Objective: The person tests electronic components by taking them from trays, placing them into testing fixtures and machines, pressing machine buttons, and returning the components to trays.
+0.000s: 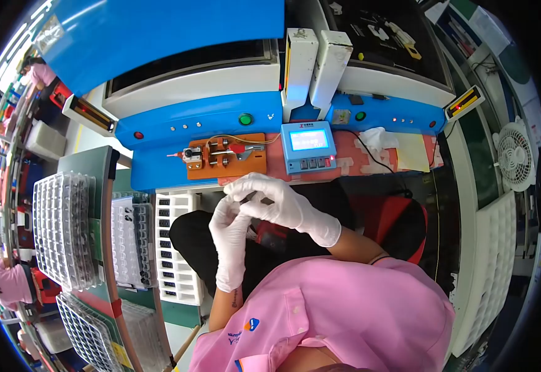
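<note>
My left hand [230, 232], in a white glove, is raised in front of my chest with its fingers curled together. My right hand [273, 204], gloved too, meets it from the right, fingertips bent toward the left hand's fingertips. Something small and dark shows between the hands, but I cannot make out what it is. Just beyond them on the bench lies an orange fixture [245, 162] with metal clamps and a red part. To its right stands a blue meter box [308, 147] with a lit screen.
White tray [180, 282] with dark parts stands left of my legs. Clear trays [66, 229] are stacked on a rack farther left. Crumpled white tissue [379, 140] and a yellow sheet [413, 151] lie right of the meter box. A white fan [515, 155] is at far right.
</note>
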